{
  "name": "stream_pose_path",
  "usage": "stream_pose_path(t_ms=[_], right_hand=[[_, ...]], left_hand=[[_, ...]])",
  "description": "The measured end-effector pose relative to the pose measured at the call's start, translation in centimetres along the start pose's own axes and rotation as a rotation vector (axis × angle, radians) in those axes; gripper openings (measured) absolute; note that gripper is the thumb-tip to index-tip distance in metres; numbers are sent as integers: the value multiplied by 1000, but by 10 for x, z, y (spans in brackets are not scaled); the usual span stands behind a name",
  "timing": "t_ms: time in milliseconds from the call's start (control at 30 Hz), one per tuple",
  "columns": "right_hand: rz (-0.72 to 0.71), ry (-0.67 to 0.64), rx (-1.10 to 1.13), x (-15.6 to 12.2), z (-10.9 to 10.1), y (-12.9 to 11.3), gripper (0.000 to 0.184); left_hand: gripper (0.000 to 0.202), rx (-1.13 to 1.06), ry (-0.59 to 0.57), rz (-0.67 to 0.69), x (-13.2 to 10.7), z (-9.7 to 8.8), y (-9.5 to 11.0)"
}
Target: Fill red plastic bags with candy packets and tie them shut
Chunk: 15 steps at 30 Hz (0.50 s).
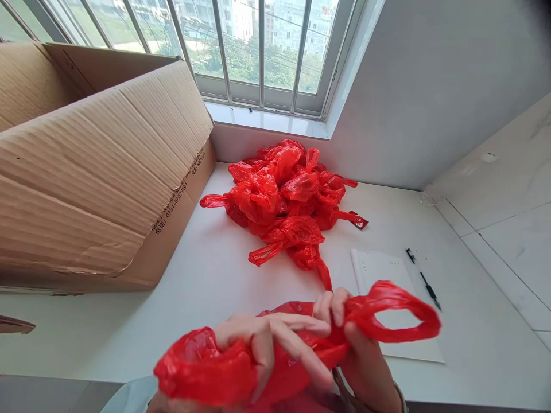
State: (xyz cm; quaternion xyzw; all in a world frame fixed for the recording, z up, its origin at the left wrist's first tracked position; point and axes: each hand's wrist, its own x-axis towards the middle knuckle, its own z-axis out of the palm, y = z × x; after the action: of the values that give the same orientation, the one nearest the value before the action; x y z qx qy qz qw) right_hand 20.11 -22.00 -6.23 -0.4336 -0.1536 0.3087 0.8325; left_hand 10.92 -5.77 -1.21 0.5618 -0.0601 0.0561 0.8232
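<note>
Both my hands hold a red plastic bag (202, 367) at the bottom of the view, close to me. My left hand (271, 344) pinches the bag's twisted left handle, fingers pointing right. My right hand (365, 361) grips the right handle, whose loop (400, 312) sticks out to the right. The two handles cross between my hands. Further back on the white table (215, 281) lies a pile of several knotted red bags (286, 198), apart from my hands.
A large open cardboard box (94, 166) stands on the left of the table. A sheet of white paper (387, 275) and a black pen (424, 279) lie to the right. A small red packet (358, 221) lies beside the pile. Window behind, wall on the right.
</note>
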Motion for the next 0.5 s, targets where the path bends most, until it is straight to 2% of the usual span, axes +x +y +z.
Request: stream_pose_path(t_ms=[67, 100, 200, 267, 333, 400, 500], right_hand=[[-81, 119, 113, 0, 1, -6, 32], [-103, 172, 123, -1, 1, -10, 31], [-105, 285, -51, -7, -2, -17, 16], [-138, 331, -237, -12, -3, -19, 7], [-220, 349, -382, -15, -1, -23, 18], [-343, 374, -499, -17, 6, -30, 21], [-610, 507, -724, -19, 24, -48, 5]], left_hand=[[47, -143, -36, 2, -1, -2, 7], [41, -223, -5, 8, -1, -4, 9], [24, -367, 233, 4, 2, -5, 12], [18, -356, 310, -32, 4, -3, 11], [15, -309, 311, -76, 6, -1, 10], [14, -220, 286, -129, 6, -1, 8], [21, -46, 294, -190, 3, -3, 6]])
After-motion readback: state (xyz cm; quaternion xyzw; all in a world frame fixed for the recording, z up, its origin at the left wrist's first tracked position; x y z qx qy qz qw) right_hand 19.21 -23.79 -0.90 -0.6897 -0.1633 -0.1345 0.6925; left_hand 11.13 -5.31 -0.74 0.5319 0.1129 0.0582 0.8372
